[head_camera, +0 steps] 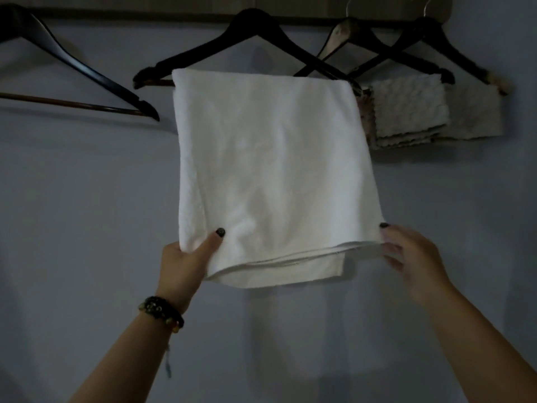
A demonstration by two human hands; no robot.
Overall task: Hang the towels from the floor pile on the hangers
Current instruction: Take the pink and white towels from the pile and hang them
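A white towel [270, 170] is seen folded over the lower bar of a black hanger [250, 45], its layers hanging flat and broad, with several hem edges stacked unevenly along the bottom. The cloth is plain, soft-looking terry, slightly creased near the lower left corner.

The lower left corner of the towel is pinched by the left hand [186, 263], the thumb laid across the front of the cloth and the fingers hidden behind it. The lower right corner is held by the right hand [412, 254], the thumb tip pressed on the front edge and the curled fingers placed just behind the hem. The towel is thus stretched between the two hands and rises above them to the hanger bar. Dark polish is worn on the thumbnails, and a beaded bracelet [161, 311] is worn on the left wrist.

Up and to the right of the right hand, a smaller cream towel [409, 112] with a nubbly, waffled texture and scalloped edges is draped on another dark hanger [377, 48], and a further pale cloth [476, 112] is hung beside it on the last hanger [453, 53]. Above and left of the left hand, an empty black hanger [72, 74] with a brown bar is hung tilted. All are suspended from a dark rail [174, 13] against a grey wall [72, 213].
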